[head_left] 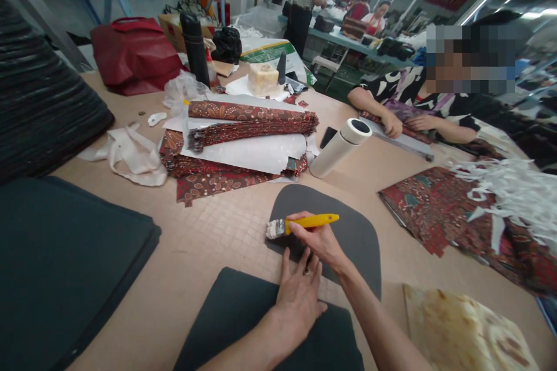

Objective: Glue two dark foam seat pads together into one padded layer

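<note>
My right hand (319, 240) is closed round the yellow handle of a flat paintbrush (300, 223); its bristles rest at the left edge of a dark grey rounded piece (357, 226) on the table. My left hand (298, 293) lies flat with fingers spread, pressing the near edge of that grey piece, just above another dark grey piece (243, 319) close to me.
A pile of red patterned cloth and white paper (239, 145) lies beyond, with a white cylinder (339, 148) beside it. A person sits at the right handling patterned cloth (439, 203). Dark sheets (65, 266) lie at the left; a red bag (134, 52) stands far back.
</note>
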Motion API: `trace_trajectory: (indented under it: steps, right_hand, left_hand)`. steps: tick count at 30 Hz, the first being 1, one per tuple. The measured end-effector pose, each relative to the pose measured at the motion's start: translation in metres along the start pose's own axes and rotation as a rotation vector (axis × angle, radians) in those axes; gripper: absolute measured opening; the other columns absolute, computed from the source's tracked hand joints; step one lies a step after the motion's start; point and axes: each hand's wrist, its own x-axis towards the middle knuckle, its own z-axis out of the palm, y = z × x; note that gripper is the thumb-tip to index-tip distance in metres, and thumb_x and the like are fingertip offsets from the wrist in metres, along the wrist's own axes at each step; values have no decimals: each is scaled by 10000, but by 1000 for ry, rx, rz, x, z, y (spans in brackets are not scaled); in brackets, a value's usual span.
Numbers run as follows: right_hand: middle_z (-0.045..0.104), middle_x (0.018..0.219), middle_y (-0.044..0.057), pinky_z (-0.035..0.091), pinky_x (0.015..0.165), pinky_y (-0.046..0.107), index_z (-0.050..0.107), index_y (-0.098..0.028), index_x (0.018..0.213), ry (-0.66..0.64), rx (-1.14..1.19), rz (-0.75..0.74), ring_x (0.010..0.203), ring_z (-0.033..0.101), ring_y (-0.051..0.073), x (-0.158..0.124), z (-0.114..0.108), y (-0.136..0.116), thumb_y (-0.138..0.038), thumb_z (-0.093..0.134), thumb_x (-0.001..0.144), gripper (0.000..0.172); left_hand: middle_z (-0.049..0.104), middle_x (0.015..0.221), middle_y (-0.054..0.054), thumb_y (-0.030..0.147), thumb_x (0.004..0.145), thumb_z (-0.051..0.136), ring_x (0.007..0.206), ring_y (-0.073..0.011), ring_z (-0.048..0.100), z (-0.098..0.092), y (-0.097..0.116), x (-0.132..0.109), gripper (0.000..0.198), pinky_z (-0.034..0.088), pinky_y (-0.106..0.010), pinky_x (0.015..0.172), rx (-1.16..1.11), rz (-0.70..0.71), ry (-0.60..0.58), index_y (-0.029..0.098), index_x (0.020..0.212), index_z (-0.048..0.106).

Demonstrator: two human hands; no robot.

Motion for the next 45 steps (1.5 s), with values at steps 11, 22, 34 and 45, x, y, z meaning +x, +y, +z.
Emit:
trace_trajectory:
  steps: [11, 22, 34, 45]
  right_hand:
    - [550, 585, -32, 362, 441, 202, 657, -160, 837, 25, 39, -73, 479, 445, 78, 42, -9, 7, -398, 657, 703, 273]
    - [504, 527, -47, 338, 400, 210, 642, -165, 811, 176, 67, -115, 431, 405, 80, 87, -25, 16, -445, 662, 682, 309]
    - [510, 481, -40, 335, 377, 220, 644, -121, 812, 447, 80, -90, 390, 412, 86, 99, -49, 28, -513, 669, 645, 426]
    - [534, 462, -23, 352, 383, 232, 641, -124, 744, 723, 57, -16, 389, 451, 114, 74, -94, 47, -529, 647, 636, 419]
  left_hand:
    - [150, 1485, -85, 496, 843, 522, 1396, -264, 60, 0, -4, -2, 724, 4, -629, 1111, -28, 15, -9, 154, 1413, 236]
    - [121, 1491, -62, 437, 872, 451, 1397, -254, 52, -11, -4, -3, 633, -1, -638, 1095, -96, 8, -52, 135, 1397, 267]
    - [127, 1487, -66, 332, 819, 437, 1392, -285, 76, -3, -10, 1, 640, 31, -676, 1077, -116, 38, -43, 123, 1400, 269]
    - [107, 1482, -34, 268, 782, 432, 1390, -275, 80, -1, -10, 4, 653, 28, -672, 1072, -51, 21, -28, 152, 1404, 270]
